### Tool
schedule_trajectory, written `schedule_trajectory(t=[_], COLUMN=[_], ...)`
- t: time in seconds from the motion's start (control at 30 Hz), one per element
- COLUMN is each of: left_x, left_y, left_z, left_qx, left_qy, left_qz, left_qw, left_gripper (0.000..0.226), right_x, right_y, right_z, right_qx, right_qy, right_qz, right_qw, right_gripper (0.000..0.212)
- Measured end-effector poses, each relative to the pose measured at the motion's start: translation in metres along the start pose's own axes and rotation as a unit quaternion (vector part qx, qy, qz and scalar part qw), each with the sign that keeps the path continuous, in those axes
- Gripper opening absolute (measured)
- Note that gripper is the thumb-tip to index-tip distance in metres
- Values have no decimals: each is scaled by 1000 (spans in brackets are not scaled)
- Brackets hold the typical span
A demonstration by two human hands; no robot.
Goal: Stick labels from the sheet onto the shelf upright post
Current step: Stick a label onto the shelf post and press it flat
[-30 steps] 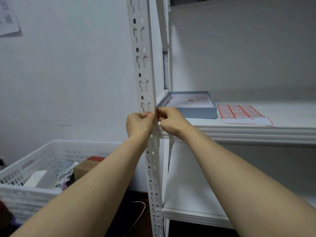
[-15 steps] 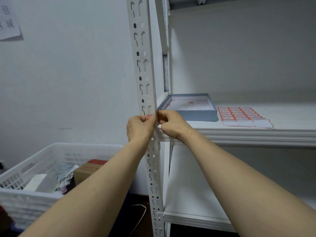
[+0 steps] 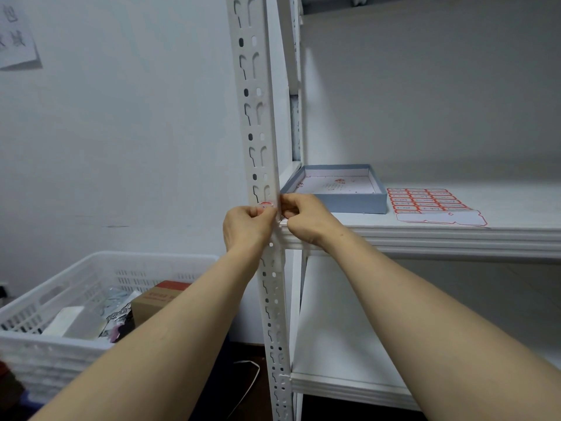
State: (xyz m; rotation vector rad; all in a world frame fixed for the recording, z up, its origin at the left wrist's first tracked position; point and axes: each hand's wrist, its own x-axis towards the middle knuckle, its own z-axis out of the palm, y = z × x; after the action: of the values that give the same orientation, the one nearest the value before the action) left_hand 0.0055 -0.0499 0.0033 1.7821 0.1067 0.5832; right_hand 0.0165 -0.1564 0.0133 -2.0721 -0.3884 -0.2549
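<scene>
Label (image 3: 266, 205), upright post (image 3: 258, 117).
Your left hand (image 3: 247, 226) and right hand (image 3: 306, 218) are pinching it; sheet (image 3: 431, 205) lying right of grip.

This looks like a storeroom. A white slotted-steel rack stands with its post (image 3: 258, 117) at 12 o'clock and a shelf (image 3: 425, 235) running to 3. A paper notice (image 3: 15, 41) hangs on the plain wall at 10. At 8, a white plastic crate (image 3: 60, 344) holds a carton (image 3: 154, 302) and packets. A label sheet (image 3: 425, 202) lies at 2.
</scene>
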Motion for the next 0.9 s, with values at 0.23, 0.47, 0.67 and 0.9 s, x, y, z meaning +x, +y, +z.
schedule_trajectory(t=[0.23, 0.47, 0.67, 0.9], left_x=[-2, -1, -3, -4], left_y=[1, -3, -5, -7], left_z=[-2, -1, -1, -3], left_qx=[-4, -20, -25, -33], left_qy=[-15, -10, -10, -3], left_qz=[-15, -19, -21, -27], left_qw=[1000, 1000, 999, 999], left_gripper=[38, 35, 42, 43], right_x=[2, 2, 1, -1], right_y=[2, 2, 1, 0], right_z=[0, -1, -1, -2], right_qx=[-6, -11, -14, 3], right_qy=[-4, -3, -5, -11], right_qz=[5, -4, -2, -3], right_qw=[1000, 1000, 1000, 1000], right_gripper=[55, 51, 53, 51])
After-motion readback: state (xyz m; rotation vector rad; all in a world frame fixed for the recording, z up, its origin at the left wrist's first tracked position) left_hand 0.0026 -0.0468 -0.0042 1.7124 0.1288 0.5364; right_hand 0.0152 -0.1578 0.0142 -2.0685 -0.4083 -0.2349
